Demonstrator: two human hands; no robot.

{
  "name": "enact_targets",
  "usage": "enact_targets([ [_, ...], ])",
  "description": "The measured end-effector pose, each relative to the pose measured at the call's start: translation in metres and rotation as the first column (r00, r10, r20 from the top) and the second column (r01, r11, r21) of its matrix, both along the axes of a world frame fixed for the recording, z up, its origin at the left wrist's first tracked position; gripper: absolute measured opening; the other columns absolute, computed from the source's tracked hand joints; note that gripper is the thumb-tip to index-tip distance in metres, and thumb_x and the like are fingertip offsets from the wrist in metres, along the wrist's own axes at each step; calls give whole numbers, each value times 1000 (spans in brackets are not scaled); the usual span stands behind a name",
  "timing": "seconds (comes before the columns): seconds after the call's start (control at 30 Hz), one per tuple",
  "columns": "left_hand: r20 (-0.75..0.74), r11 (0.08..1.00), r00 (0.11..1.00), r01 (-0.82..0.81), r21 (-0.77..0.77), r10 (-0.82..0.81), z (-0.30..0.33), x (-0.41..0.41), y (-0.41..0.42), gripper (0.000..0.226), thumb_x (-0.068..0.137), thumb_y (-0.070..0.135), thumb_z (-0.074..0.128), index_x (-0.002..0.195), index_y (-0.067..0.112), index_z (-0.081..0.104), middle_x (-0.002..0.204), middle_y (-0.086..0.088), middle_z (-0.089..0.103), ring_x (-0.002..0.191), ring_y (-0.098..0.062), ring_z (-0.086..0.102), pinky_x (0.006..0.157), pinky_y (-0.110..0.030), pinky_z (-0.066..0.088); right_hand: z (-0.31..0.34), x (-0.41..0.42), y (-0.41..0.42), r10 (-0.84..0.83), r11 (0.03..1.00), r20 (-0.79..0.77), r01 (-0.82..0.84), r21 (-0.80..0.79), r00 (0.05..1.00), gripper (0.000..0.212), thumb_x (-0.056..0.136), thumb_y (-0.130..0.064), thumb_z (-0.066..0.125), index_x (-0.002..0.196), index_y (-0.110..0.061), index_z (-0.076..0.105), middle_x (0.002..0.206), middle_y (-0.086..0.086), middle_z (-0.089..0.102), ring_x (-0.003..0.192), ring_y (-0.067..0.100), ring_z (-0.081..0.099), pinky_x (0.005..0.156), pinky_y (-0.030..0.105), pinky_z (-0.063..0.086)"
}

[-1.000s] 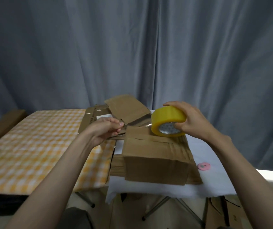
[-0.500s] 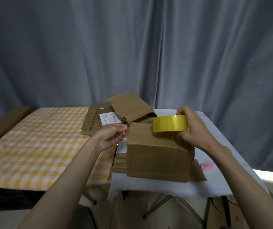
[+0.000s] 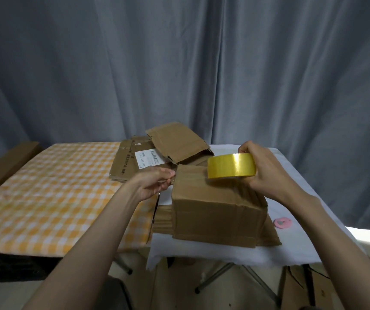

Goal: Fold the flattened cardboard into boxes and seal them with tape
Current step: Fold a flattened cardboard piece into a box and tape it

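While the box [image 3: 217, 204] sits folded on a stack of flat cardboard [image 3: 162, 220] at the near edge of the white desk [image 3: 291, 242], the right hand [image 3: 267, 173] grips the yellow tape roll [image 3: 231, 165] from its right side, fingers curled over the top w/ thumb below, roll resting on edge on the box's top rear. Left hand [image 3: 155, 183] is at the box's upper left corner, fingertips pinched together right at the edge; looks like it holds the tape end, but the strip is too thin and clear to tell for sure. Behind the box, more flat cardboard [image 3: 126, 166] lies across the gap btw. the white desk and the checked desk [image 3: 45, 198] on the left, one piece carrying a white label [image 3: 149, 158] w/ a barcode, and another opened box [image 3: 177, 142] tilted on top of it. Small pink round item [image 3: 282, 222] lies on the white cloth, right of the box, apart from it. Grey curtain [image 3: 179, 63] fills the back. More cardboard [image 3: 302, 287] stands on the floor below the desk at lower right.
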State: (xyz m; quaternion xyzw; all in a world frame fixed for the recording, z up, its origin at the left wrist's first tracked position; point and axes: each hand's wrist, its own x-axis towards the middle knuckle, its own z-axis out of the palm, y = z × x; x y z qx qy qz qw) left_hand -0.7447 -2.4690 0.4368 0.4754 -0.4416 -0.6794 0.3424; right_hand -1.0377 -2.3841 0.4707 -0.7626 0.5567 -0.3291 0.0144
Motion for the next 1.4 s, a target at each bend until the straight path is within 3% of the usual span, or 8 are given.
enact_targets([
  [0.27, 75, 994, 991, -105, -26, 107, -11, -3, 6, 10, 86, 14, 75, 92, 9, 69, 81, -3, 71, 69, -9, 63, 57, -17, 53, 0, 0, 0, 24, 1000, 6, -24, -14, 1000, 48, 73, -24, 73, 105, -36, 40, 105, -9, 50, 94, 24, 48, 72, 41, 44],
  [0.4, 132, 884, 913, -324, -338, 385, -23, -8, 16, 20, 80, 9, 81, 86, 8, 62, 74, -8, 60, 68, -20, 58, 60, -29, 51, -1, 3, -1, 15, 1000, 12, -15, -22, 1000, 46, 74, -20, 75, 105, -32, 42, 104, -8, 51, 94, 22, 48, 72, 40, 43],
  [0.63, 57, 853, 915, -348, -389, 400, -22, -17, 30, 9, 90, 1, 66, 90, 4, 75, 71, -4, 71, 56, -4, 63, 57, -15, 51, -1, 3, -1, 2, 1000, 12, -2, -9, 1000, 47, 75, -20, 78, 105, -32, 43, 102, -7, 52, 93, 21, 49, 70, 39, 44],
  [0.83, 545, 669, 662, 88, -738, 515, -12, -12, 43, 25, 99, 16, 54, 93, 12, 78, 85, 3, 72, 72, -12, 63, 58, -10, 40, 3, 5, 0, 8, 1000, 35, -8, -10, 999, 45, 75, -21, 79, 104, -29, 44, 100, -8, 52, 91, 20, 50, 67, 36, 43],
  [0.9, 557, 550, 662, 254, -796, 501, -5, -16, 55, 36, 104, 34, 45, 123, 13, 66, 123, 1, 67, 116, -19, 61, 90, -13, 43, 3, 5, 0, 5, 1000, 40, -5, -4, 999, 45, 76, -21, 79, 105, -26, 45, 99, -7, 52, 90, 19, 50, 68, 38, 44],
  [0.97, 713, 599, 617, 445, -666, 335, -5, -25, 65, 71, 99, 60, 38, 155, 18, 28, 160, 7, 26, 147, -13, 25, 117, -28, 19, 5, 5, 0, 18, 1000, 48, -18, 1, 999, 45, 76, -23, 80, 105, -27, 45, 100, -7, 53, 89, 18, 50, 67, 37, 44],
  [1.1, 824, 653, 514, 542, -528, 239, -22, -32, 67, 104, 84, 83, 36, 156, 27, -15, 166, 8, -9, 152, -11, 4, 116, -30, 7, -3, 1, -4, -22, 1000, 156, 25, -18, 988, 43, 76, -21, 76, 106, -30, 46, 103, -7, 55, 90, 13, 54, 69, 33, 47],
  [1.4, 846, 571, 437, 627, -530, 306, -26, -27, 67, 104, 85, 78, 33, 156, 21, -16, 164, 2, -17, 152, -14, -1, 117, -26, 1, -14, 14, -15, -53, 986, 591, 135, -95, 805, 35, 81, -7, 70, 108, -25, 57, 100, -8, 63, 93, 5, 59, 77, 24, 51],
])
